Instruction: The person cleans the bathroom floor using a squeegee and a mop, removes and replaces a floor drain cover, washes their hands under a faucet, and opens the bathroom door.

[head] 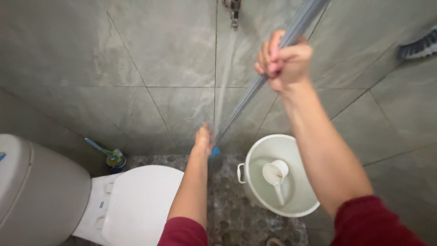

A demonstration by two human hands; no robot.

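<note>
My right hand [284,59] grips a long silvery pole [255,89] high up, in front of the grey tiled wall. The pole slants down to the left toward a small blue piece [215,151] at its lower end. My left hand [203,140] is low down at that end, under a thin stream of water [224,86] falling from a metal tap [233,10] on the wall. Whether the left hand holds the blue end or only touches it is hidden by the hand itself. Both arms wear dark red sleeves.
A white bucket [255,150] with a white dipper [275,175] in it stands on the pebble floor [227,214] at right. A white toilet [136,200] with closed lid and its tank [36,191] are at left, a toilet brush [111,157] behind. A striped brush [421,45] is at far right.
</note>
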